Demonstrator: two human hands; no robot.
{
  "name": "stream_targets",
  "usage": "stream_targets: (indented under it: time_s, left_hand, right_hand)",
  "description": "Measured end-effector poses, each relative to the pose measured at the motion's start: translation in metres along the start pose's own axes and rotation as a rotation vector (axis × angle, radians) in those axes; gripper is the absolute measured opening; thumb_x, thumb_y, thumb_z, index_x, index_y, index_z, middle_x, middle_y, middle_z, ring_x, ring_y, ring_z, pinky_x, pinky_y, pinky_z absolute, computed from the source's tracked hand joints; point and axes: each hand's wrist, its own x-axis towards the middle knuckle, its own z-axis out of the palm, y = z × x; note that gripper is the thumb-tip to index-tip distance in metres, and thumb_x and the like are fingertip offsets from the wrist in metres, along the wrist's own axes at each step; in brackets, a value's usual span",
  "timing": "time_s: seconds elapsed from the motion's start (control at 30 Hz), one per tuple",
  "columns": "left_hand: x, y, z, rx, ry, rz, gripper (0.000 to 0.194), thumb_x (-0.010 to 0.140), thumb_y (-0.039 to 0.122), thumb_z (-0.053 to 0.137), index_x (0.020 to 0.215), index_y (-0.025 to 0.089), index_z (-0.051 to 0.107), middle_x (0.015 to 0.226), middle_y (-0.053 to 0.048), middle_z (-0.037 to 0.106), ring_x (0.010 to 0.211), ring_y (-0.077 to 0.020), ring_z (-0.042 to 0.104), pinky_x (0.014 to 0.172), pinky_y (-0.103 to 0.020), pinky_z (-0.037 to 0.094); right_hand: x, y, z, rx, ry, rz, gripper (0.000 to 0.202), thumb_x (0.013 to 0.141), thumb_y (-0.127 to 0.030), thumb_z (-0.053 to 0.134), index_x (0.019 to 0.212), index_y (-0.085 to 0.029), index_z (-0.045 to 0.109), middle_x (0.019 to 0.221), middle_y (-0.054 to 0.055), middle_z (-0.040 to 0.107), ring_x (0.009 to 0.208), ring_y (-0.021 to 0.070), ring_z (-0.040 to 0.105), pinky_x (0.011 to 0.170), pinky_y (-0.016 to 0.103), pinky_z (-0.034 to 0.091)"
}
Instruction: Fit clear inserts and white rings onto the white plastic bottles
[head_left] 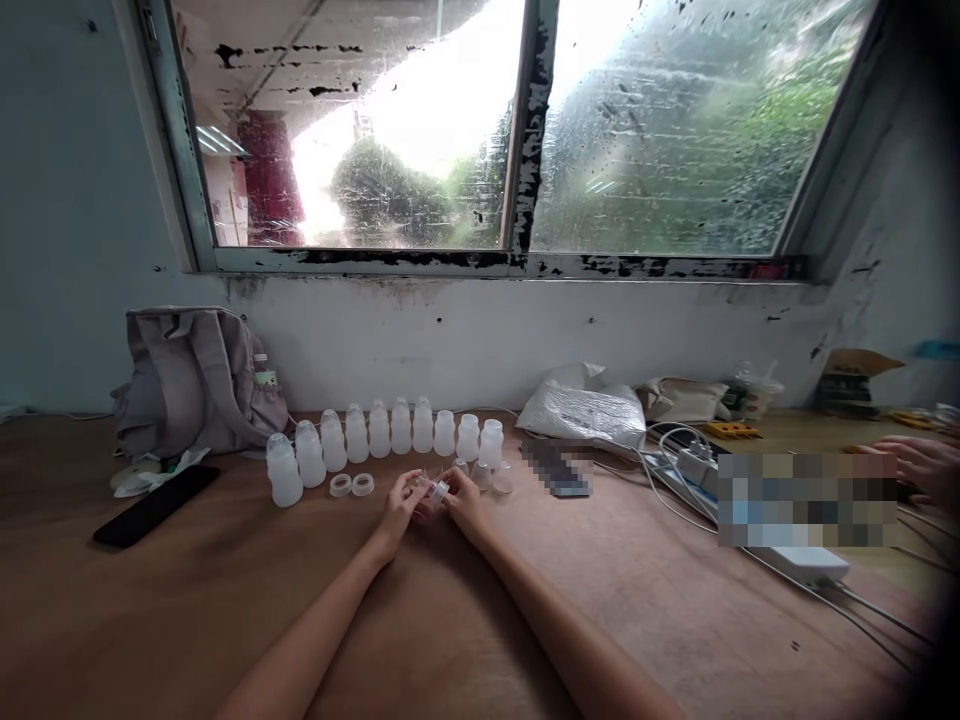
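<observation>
Both hands meet over the table in front of a curved row of milky plastic bottles (379, 432) that look like baby bottles. A small whitish bottle ring (438, 491) with some clear part is pinched between them; its details are too small to make out. My left hand (400, 503) closes on its left side, and my right hand (463, 500) grips its right side. Most bottles wear clear domed caps; the bottles at the right end, such as this bottle (491, 445), stand uncapped. Two loose white rings (363, 485) lie left of my hands. Clear domed caps (482, 478) sit just beyond my right hand.
On the left are a grey backpack (199, 385) and a black flat case (156, 506). To the right lie a silver padded bag (583, 408), a phone (555, 470), and a white power strip (802, 562) with cables. Another person's hand (919, 465) shows at the right edge.
</observation>
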Motion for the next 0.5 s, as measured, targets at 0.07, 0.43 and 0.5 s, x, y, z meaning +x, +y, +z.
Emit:
stream_targets:
  time_s: [0.07, 0.43, 0.5]
  left_hand:
    - [0.002, -0.001, -0.002, 0.017, -0.024, 0.016, 0.048, 0.066, 0.041, 0.062, 0.104, 0.014, 0.049, 0.067, -0.001, 0.056, 0.048, -0.0090, 0.051, 0.040, -0.017, 0.039]
    - [0.002, -0.001, -0.005, 0.034, -0.018, 0.078, 0.036, 0.061, 0.043, 0.065, 0.079, 0.012, 0.060, 0.062, -0.003, 0.058, 0.048, -0.0102, 0.053, 0.040, -0.018, 0.040]
    - [0.005, -0.001, -0.009, 0.001, 0.078, 0.093, 0.038, 0.062, 0.045, 0.063, 0.083, 0.013, 0.058, 0.066, -0.003, 0.058, 0.051, -0.0096, 0.054, 0.042, -0.018, 0.040]
  right_hand:
    - [-0.002, -0.002, 0.000, -0.033, -0.021, -0.039, 0.009, 0.067, -0.024, 0.053, 0.066, -0.017, 0.047, 0.057, -0.004, 0.046, 0.052, 0.0100, 0.040, 0.048, 0.020, 0.031]
    - [-0.010, -0.009, 0.002, -0.304, -0.094, -0.154, 0.008, 0.073, -0.020, 0.047, 0.077, -0.017, 0.053, 0.060, -0.001, 0.054, 0.053, 0.0115, 0.049, 0.051, 0.020, 0.036]
    - [-0.011, -0.013, 0.000, -0.401, -0.073, -0.189, 0.015, 0.077, -0.023, 0.045, 0.088, -0.017, 0.053, 0.067, 0.001, 0.058, 0.057, 0.0124, 0.052, 0.054, 0.021, 0.038]
